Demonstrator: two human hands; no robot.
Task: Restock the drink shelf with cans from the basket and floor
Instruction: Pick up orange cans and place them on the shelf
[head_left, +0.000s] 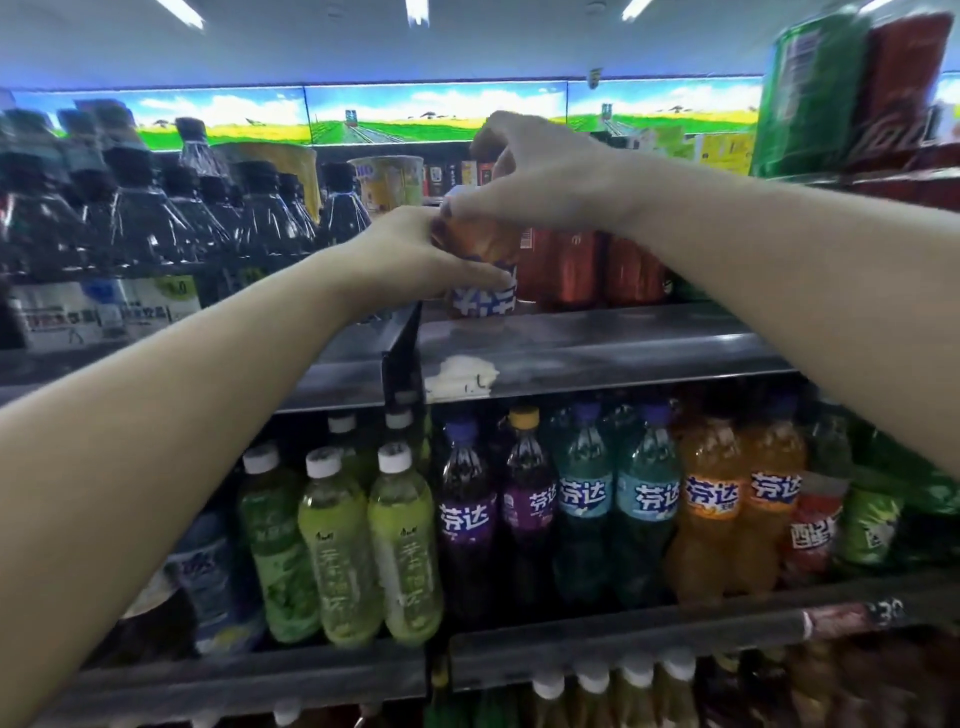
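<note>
Both forearms are reaching forward to the upper shelf (597, 348). Left hand (415, 254) is grasping the side of an orange can (483, 280), fingers curling around its blue label. Right hand (540, 171) is gripping the can's top from above. Can is standing at the shelf's left end, just beside red cans (571, 270). Bottled drinks (587, 499) are filling the shelf below.
</note>
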